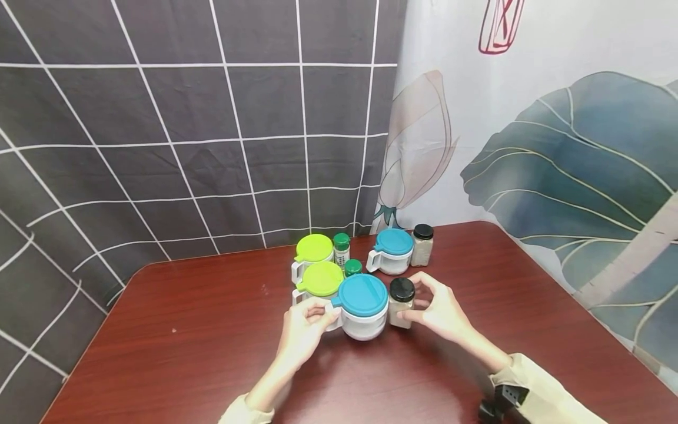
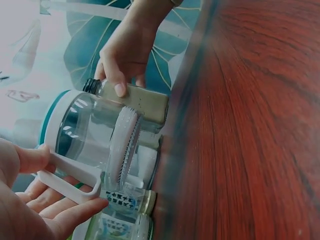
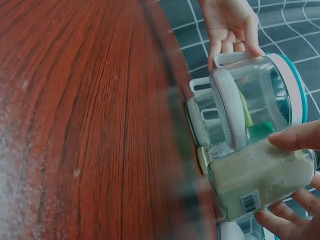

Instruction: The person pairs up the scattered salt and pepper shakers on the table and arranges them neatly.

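My left hand [image 1: 303,331] pinches the white handle of a clear seasoning jar with a blue lid [image 1: 363,297], thumb on top in the left wrist view. Close beside that jar, on its right, my right hand [image 1: 444,311] grips a square glass spice jar with a black lid [image 1: 401,312] between thumb and fingers. Pale powder fills the spice jar, and a barcode label [image 3: 250,200] shows in the right wrist view. Behind the blue-lidded jar stand two green-lidded handled jars [image 1: 322,279] and two small green-capped bottles [image 1: 341,249], the nearer bottle partly hidden.
A second blue-lidded jar [image 1: 392,252] and another black-lidded spice jar [image 1: 422,245] stand at the table's back edge. The brown wooden table [image 1: 212,330] meets a grey gridded curtain [image 1: 185,118] and a printed white one [image 1: 434,47] behind.
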`<control>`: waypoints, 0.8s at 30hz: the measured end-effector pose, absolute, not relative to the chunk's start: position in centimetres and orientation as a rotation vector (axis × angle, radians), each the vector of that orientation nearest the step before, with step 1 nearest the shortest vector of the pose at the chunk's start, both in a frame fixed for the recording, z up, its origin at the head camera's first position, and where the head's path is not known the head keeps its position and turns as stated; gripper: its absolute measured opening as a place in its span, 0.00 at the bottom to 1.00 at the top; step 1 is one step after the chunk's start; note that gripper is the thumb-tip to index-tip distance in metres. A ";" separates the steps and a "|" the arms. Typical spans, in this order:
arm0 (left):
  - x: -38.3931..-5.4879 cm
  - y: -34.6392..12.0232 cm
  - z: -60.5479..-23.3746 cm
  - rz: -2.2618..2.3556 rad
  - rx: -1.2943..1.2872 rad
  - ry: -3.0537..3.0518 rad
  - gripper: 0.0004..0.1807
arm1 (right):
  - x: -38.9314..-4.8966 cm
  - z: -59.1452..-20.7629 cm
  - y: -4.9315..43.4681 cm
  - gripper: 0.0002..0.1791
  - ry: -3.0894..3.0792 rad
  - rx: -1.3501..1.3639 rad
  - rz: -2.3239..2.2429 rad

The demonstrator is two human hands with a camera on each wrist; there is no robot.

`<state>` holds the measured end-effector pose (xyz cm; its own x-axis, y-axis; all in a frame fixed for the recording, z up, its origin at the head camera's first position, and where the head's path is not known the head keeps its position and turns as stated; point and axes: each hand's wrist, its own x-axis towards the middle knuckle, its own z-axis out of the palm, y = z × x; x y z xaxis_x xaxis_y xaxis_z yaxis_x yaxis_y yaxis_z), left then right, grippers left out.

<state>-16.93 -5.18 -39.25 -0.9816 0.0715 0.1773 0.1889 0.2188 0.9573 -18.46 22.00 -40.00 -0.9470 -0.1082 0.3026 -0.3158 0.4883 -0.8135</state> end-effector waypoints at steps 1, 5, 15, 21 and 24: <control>-17.0 -5.1 -39.3 -1.886 -0.255 -2.379 0.10 | -18.5 -40.0 22.1 0.26 -2.525 0.362 1.438; -17.1 -4.7 -39.4 -1.890 -0.262 -2.378 0.11 | -18.4 -40.1 22.4 0.25 -2.532 0.342 1.428; -17.4 -3.5 -39.7 -1.968 -0.287 -2.320 0.10 | -18.1 -40.1 23.7 0.25 -2.548 0.294 1.407; -17.7 -2.5 -39.7 -1.986 -0.310 -2.293 0.10 | -18.1 -40.0 24.6 0.25 -2.553 0.270 1.378; -17.8 -1.9 -39.8 -2.001 -0.314 -2.284 0.10 | -18.1 -39.9 25.1 0.25 -2.554 0.267 1.358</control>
<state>-17.84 -1.92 -39.79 -0.9750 0.0951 0.2010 0.2118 0.1212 0.9698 -18.05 25.06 -39.93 -0.9555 -0.0496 0.2906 -0.2687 0.5524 -0.7891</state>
